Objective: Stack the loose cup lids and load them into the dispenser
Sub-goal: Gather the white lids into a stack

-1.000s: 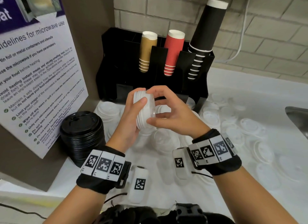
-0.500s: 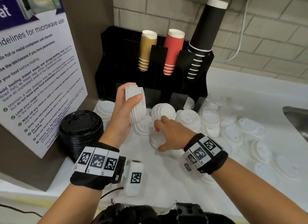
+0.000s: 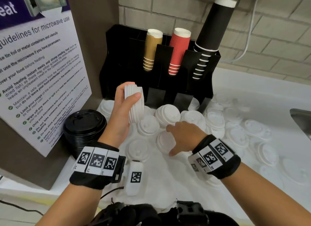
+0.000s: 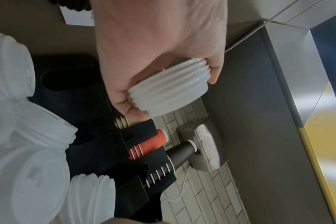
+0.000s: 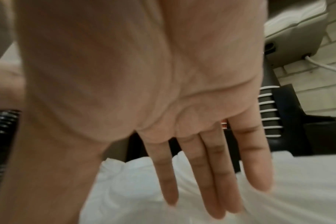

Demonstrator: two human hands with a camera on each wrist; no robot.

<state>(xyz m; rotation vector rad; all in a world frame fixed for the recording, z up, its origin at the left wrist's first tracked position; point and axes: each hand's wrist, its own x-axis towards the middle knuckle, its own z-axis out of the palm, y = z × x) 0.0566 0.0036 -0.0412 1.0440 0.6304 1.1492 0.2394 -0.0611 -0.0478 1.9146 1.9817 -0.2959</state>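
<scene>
Right now my left hand (image 3: 123, 108) grips a stack of white lids (image 3: 134, 104), thumb on one rim side and fingers on the other, raised above the counter (image 3: 168, 175) in front of the dispenser (image 3: 158, 71). That stack is turned on its side: its long axis runs roughly level, tilting toward the dispenser's left end, and in the left wrist view (image 4: 169, 92) I count about six nested rims. My left forearm rises from the counter's near edge with the wrist bent up.

My right hand (image 3: 183, 136) hovers palm down over the loose lids (image 3: 235, 133) near the middle of the counter, fingers straight and slightly spread; the right wrist view (image 5: 144, 91) shows it holding nothing, and whether the fingertips touch a lid I cannot tell. White lids lie scattered toward the counter's right side, too washed out to count; several short stacks sit against the dispenser's foot.

One stack of black lids (image 3: 84, 126) stands at the counter's left edge. Three columns of cups lean in the dispenser: tan (image 3: 151, 49), red (image 3: 178, 50) and black (image 3: 212, 32).
</scene>
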